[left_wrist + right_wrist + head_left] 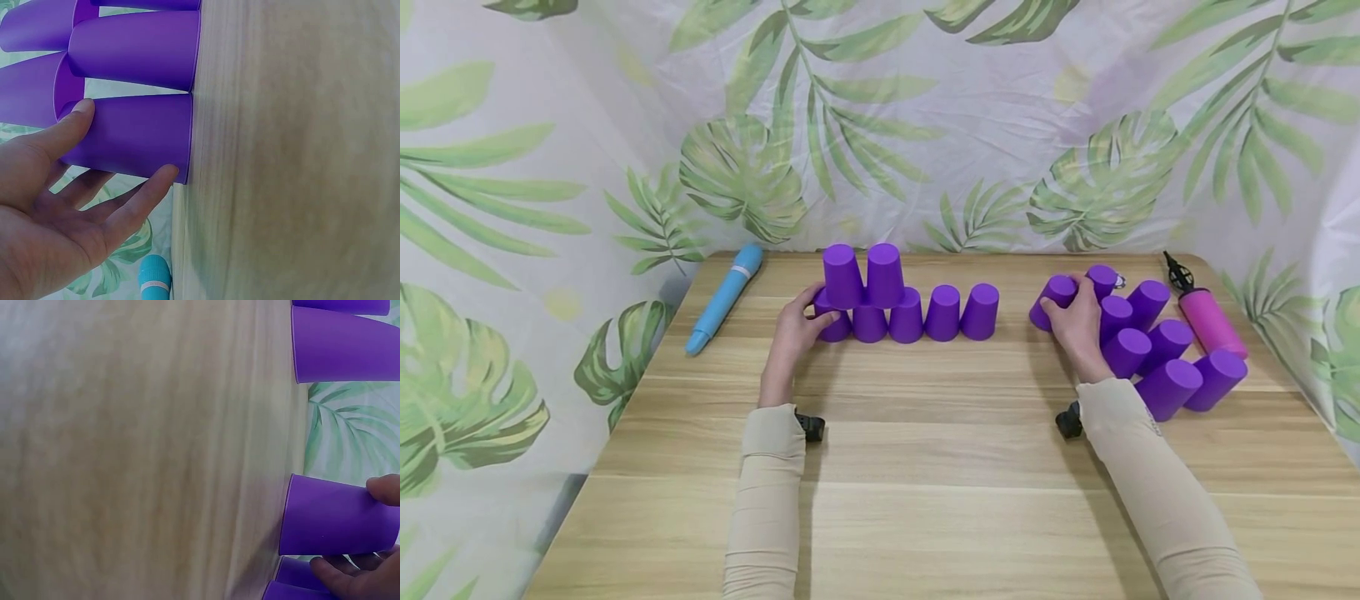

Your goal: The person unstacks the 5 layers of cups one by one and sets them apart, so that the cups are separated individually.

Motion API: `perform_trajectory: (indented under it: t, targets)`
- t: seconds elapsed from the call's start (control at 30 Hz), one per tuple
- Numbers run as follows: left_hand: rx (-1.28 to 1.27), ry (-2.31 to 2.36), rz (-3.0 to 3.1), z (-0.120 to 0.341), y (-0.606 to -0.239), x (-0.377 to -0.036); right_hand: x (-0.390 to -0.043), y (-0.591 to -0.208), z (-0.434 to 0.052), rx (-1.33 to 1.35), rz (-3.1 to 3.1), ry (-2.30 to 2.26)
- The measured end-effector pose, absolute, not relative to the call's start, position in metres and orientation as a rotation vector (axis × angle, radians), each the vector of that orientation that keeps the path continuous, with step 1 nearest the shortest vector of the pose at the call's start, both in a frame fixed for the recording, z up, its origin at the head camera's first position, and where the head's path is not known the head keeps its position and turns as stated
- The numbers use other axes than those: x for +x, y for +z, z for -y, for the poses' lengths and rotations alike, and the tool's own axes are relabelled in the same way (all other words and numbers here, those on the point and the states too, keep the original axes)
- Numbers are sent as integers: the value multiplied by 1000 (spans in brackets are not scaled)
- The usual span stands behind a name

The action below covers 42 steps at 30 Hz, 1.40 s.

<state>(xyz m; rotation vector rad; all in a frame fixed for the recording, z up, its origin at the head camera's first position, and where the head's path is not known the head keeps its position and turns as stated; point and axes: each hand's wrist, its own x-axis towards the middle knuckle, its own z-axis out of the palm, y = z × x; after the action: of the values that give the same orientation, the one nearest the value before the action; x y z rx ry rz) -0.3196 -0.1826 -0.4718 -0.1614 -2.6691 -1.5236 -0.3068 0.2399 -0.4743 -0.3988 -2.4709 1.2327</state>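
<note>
A row of several upside-down purple cups [943, 313] stands on the table, and two more upside-down cups [884, 275] sit across its left part. At the row's left end, my left hand [798, 327] is around the end cup [134, 134], its thumb touching the near side, fingers loosely extended beside and behind it. My right hand [1077, 325] grips another upside-down purple cup [1054, 302] between thumb and fingers, left of a cluster of several purple cups [1169, 388]. In the right wrist view that cup [334, 515] is slightly tilted; whether it touches the table I cannot tell.
A blue stick-like tool [724, 302] with a white band lies at the table's left edge. A pink pump [1213, 323] with a black tip lies at the right, behind the cluster. The leaf-patterned curtain [880, 125] hangs behind the wooden table [925, 467].
</note>
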Motion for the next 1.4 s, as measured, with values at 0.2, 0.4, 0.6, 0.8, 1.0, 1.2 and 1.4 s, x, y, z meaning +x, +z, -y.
perform_trajectory:
  t: [0.2,0.4,0.6,0.8,1.0,1.2,1.4]
  targets:
    - [-165,-1534,2665,182,-472,-320,-301,-465,-231,-294,2471,1189]
    - [-148,-1543,2668,182,-473,-321,-295,-433,-208,-59,2405,1132]
    - [-154,-1539,2671,181,-474,-321,-295,-397,-174,138,2293,1237]
    - [-157,-1546,2663,181,-475,-322,-305,-386,-127,342,2305,1339]
    - [-178,-1518,2663,184,-475,-323,-316,-391,-76,520,2456,1436]
    - [-177,-1504,2668,183,-474,-322,-323,-394,-50,495,2636,1426]
    - [-177,-1527,2648,182,-472,-321,-325,-396,-40,459,2637,1425]
